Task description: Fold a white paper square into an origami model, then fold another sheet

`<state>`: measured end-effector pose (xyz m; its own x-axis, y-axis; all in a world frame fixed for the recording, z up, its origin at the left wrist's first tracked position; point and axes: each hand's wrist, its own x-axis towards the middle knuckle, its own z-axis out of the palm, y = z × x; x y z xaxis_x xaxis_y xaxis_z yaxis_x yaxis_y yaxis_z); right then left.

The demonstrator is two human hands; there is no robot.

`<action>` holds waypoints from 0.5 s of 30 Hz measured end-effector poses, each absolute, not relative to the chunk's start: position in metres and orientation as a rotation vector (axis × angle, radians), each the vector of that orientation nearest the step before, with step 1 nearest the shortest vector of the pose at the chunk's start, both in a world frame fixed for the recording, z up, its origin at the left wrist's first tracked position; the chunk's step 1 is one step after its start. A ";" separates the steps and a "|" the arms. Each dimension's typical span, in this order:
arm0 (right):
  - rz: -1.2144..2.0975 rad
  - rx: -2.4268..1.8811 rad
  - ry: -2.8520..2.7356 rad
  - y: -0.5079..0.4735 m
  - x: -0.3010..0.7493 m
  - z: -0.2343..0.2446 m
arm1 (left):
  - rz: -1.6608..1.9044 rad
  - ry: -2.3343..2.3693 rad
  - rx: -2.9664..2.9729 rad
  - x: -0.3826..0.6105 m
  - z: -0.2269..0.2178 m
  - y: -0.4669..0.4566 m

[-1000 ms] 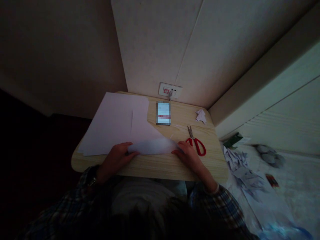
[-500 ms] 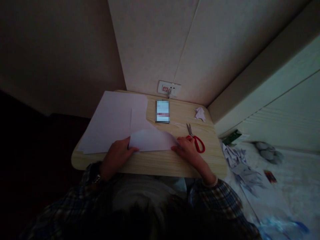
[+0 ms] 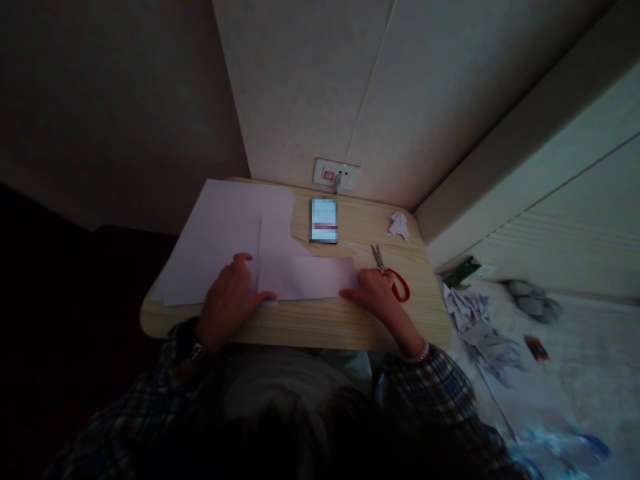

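A white sheet of paper [image 3: 307, 277] lies folded over flat on the wooden table [image 3: 320, 323] in front of me. My left hand [image 3: 230, 300] rests on its left end, fingers spread and thumb pressing the near corner. My right hand [image 3: 373, 293] presses the right end of the fold with its fingertips. Beneath the folded sheet lies a larger stack of white paper [image 3: 220, 233], spreading to the left. Red-handled scissors [image 3: 393, 273] lie just right of my right hand.
A phone [image 3: 324, 220] with a lit screen lies at the back of the table below a wall socket [image 3: 336, 175]. A small folded paper piece [image 3: 399, 225] sits at the back right. Paper scraps [image 3: 475, 327] cover the bed on the right.
The near edge of the sheet was lifted, rolled away from me and laid flat. Both hands moved forward with it and now press it down.
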<state>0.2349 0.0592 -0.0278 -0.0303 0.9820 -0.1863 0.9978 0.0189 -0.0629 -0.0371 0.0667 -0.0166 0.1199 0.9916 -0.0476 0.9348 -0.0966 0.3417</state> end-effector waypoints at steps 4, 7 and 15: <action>-0.169 2.174 2.197 0.059 0.235 -0.029 | 0.389 1.883 2.354 -0.041 -0.024 0.068; -0.144 2.254 2.196 0.059 0.234 -0.030 | 0.404 1.909 2.492 -0.035 -0.022 0.063; -0.205 2.357 2.135 0.056 0.229 -0.029 | 0.439 1.018 3.097 0.015 -0.040 0.030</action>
<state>0.2288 0.0563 -0.0288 0.0947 0.9934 -0.0648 0.9875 -0.1020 -0.1199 0.0149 0.0304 -0.0405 0.7741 0.5599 0.2955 0.5991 -0.7987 -0.0560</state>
